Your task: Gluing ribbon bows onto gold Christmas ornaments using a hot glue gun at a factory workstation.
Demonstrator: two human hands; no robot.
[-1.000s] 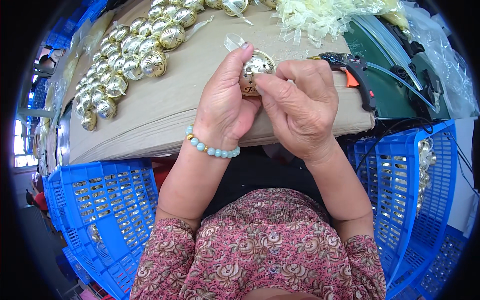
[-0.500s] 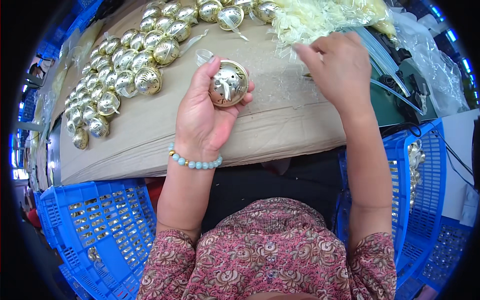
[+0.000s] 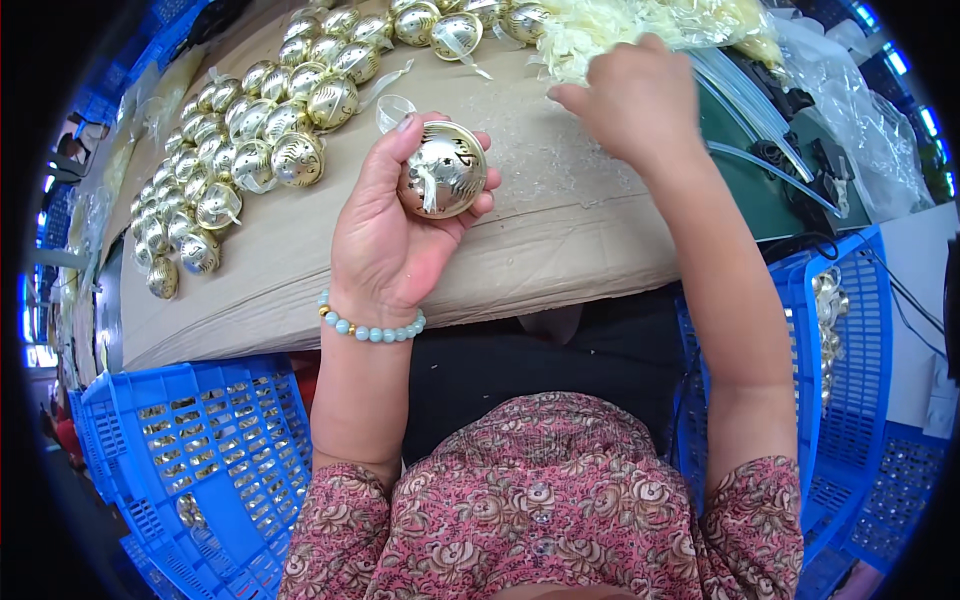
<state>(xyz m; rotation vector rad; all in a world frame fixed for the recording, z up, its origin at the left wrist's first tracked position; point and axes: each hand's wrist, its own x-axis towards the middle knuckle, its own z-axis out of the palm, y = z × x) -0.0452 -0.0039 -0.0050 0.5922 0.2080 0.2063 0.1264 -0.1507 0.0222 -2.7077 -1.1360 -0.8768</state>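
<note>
My left hand [image 3: 385,225] is wrapped round a shiny gold ball ornament [image 3: 443,170] with cut-out star shapes. A short white ribbon end [image 3: 428,190] sticks out of its face, and a clear ribbon loop [image 3: 396,113] shows beside my left thumb. At the far right of the cardboard, my right hand [image 3: 640,105] reaches over the edge of a pile of pale yellow ribbon pieces [image 3: 590,40]. Its thumb points left, apart from the bent fingers, whose tips are partly hidden. I see nothing held in it.
Several finished-looking gold balls [image 3: 285,120] with ribbons cover the left of the cardboard [image 3: 300,245]. Clear tubes or sticks [image 3: 745,95], black cables [image 3: 815,150] and plastic wrap [image 3: 860,120] lie right. Blue crates [image 3: 200,450] with gold pieces stand on both sides.
My right hand has moved farther away and slightly left, onto the ribbon pile's edge. My left hand has shifted a little left with the ball, which has turned slightly.
</note>
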